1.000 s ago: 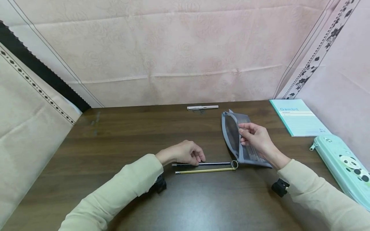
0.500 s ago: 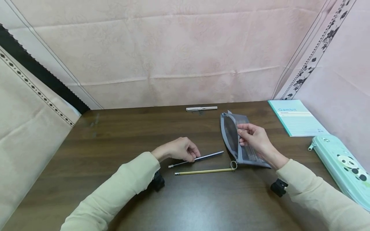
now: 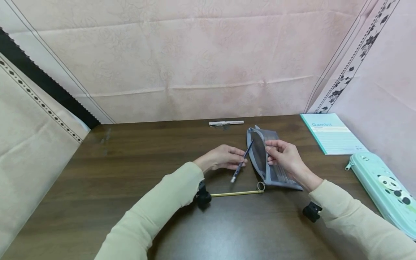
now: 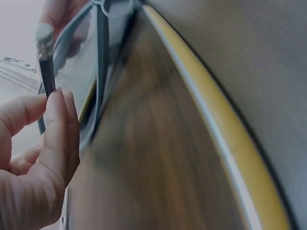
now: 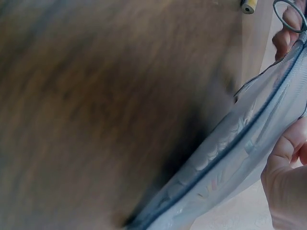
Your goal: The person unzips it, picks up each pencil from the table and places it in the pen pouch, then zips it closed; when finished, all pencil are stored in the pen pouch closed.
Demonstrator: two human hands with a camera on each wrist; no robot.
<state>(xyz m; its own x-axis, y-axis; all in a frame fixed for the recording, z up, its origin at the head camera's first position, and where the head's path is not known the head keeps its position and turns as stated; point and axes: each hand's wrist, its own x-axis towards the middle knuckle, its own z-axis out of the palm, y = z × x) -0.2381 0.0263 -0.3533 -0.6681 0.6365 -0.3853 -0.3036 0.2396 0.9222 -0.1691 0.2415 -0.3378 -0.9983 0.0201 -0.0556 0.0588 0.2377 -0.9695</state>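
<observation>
My left hand (image 3: 224, 157) pinches a dark pencil (image 3: 238, 172) between thumb and fingers. The pencil slants, its eraser end low toward me and its other end overlapping the mouth of a grey mesh zip pouch (image 3: 281, 177). In the left wrist view the eraser end of the dark pencil (image 4: 47, 72) sticks up above the fingertips. My right hand (image 3: 287, 157) grips the pouch's near side of the opening and holds the mouth apart. A yellow pencil (image 3: 237, 194) lies on the table below, partly hidden by the left wrist, its far end by the pouch's zip ring (image 3: 261, 186).
A silver pen (image 3: 226, 123) lies at the table's back edge. To the right are a mint notepad (image 3: 334, 134) and a mint panda case (image 3: 385, 187). Patterned cloth (image 3: 208, 65) hangs behind the wooden table (image 3: 146, 151).
The left hand has lifted the dark pencil off the table beside the yellow one, turned it steeper and carried it right to the pouch mouth. The right hand keeps its grip on the pouch.
</observation>
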